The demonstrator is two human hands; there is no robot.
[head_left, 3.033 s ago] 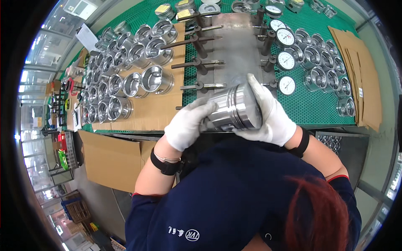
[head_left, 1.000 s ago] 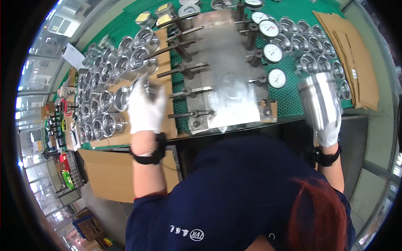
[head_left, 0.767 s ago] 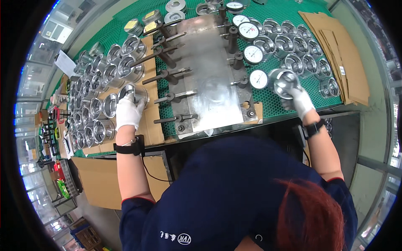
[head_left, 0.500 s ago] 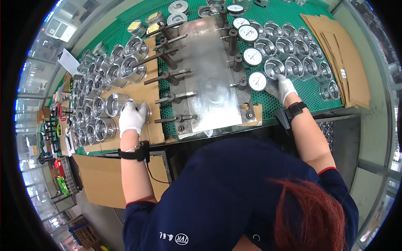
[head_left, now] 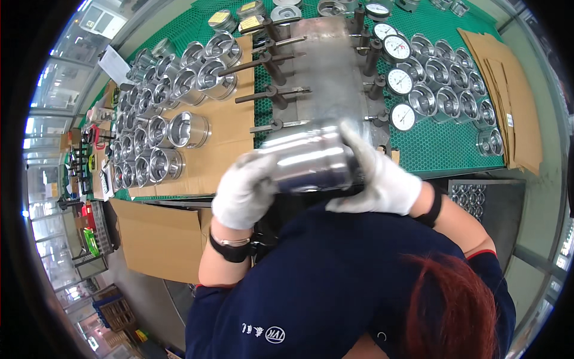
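Fingers point(head_left: 263, 170) of our left hand point(head_left: 239, 194) curl against the left end of one piston point(head_left: 311, 158); those of our right hand point(head_left: 388, 182) spread above and below its right end, so both hands grip it. We hold the piston on its side, blurred, just in front of our body; it covers the near end of the plate point(head_left: 332, 72), and we cannot tell whether the two touch.

Below the table's front edge, to our left, stands a cardboard panel point(head_left: 158, 239). Above that edge, a bare strip of cardboard sheet point(head_left: 230, 137) gives us room between the left pistons point(head_left: 188, 130) and the bars point(head_left: 272, 94). To our right, green mat point(head_left: 433, 152) shows between the front edge and the right pistons point(head_left: 448, 103). The dials point(head_left: 402, 116) stand along the plate's right edge, close to those pistons. Folded cardboard point(head_left: 520, 107) lines the table's right edge. At the far side we see discs point(head_left: 286, 13) beside yellow-labelled parts point(head_left: 222, 21).
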